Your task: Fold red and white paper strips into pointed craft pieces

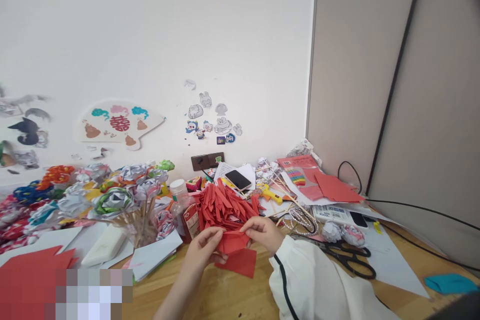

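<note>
Both hands hold one small piece of folded red paper (233,242) above the wooden table. My left hand (205,247) is closed on its left side, thumb and index finger pinching the edge. With a similar pinch, my right hand (264,234) grips the upper right corner. Just below lies a flat red paper square (242,263), partly covered by the held piece. Directly behind the hands is a big heap of folded red paper strips (225,205). A glass jar with a white lid (182,210) stands left of that heap.
Black-handled scissors (352,260), a yellow glue gun (272,193) and a phone (238,180) lie to the right and behind. Crumpled paper flowers (116,200) and bundled sticks (140,225) crowd the left. Red sheets (33,260) lie front left. A black cable (423,207) crosses the right side.
</note>
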A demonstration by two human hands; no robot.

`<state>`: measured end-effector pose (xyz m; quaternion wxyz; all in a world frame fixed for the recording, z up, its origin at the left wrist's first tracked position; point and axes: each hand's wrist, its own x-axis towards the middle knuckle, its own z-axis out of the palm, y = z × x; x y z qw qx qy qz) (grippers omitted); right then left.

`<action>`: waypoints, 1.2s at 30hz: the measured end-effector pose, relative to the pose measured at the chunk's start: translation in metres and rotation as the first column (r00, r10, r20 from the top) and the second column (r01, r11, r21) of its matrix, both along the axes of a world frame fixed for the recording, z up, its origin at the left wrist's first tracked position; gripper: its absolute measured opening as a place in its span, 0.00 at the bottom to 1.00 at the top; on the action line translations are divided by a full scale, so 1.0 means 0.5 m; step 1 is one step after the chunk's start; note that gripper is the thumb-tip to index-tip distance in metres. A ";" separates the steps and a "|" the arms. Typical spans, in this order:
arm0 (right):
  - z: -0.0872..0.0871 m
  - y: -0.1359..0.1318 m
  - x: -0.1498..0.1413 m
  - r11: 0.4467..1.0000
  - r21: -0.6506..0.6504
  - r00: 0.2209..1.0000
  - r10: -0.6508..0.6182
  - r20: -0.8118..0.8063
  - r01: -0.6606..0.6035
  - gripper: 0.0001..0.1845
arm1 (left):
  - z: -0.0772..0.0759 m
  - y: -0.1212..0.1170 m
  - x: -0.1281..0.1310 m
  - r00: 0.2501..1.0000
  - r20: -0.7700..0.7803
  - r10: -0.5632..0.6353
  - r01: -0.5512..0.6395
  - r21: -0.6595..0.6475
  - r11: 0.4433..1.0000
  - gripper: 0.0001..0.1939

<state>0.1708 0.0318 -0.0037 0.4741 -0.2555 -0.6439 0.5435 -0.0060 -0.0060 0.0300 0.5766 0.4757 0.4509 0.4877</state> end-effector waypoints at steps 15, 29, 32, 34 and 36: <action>-0.004 -0.002 -0.003 0.947 0.312 0.879 -0.213 0.427 0.078 0.11 | -0.007 -0.015 0.028 0.958 -0.285 -0.028 0.071 0.141 0.987 0.12; -0.023 0.020 0.007 0.992 0.111 0.919 -0.094 0.382 0.055 0.13 | -0.016 -0.008 0.016 0.947 -0.306 -0.096 0.134 0.105 0.985 0.14; -0.016 0.027 0.025 0.998 0.060 0.926 -0.036 0.375 0.014 0.16 | -0.011 -0.008 0.010 0.954 -0.275 -0.116 0.146 0.091 0.985 0.14; -0.012 0.028 0.031 0.999 0.035 0.939 0.019 0.342 -0.033 0.17 | -0.009 -0.007 0.007 0.953 -0.265 -0.148 0.173 0.074 0.982 0.14; -0.010 0.027 0.031 0.997 0.001 0.953 0.074 0.292 -0.077 0.17 | -0.007 -0.007 0.004 0.949 -0.252 -0.188 0.208 0.054 0.977 0.14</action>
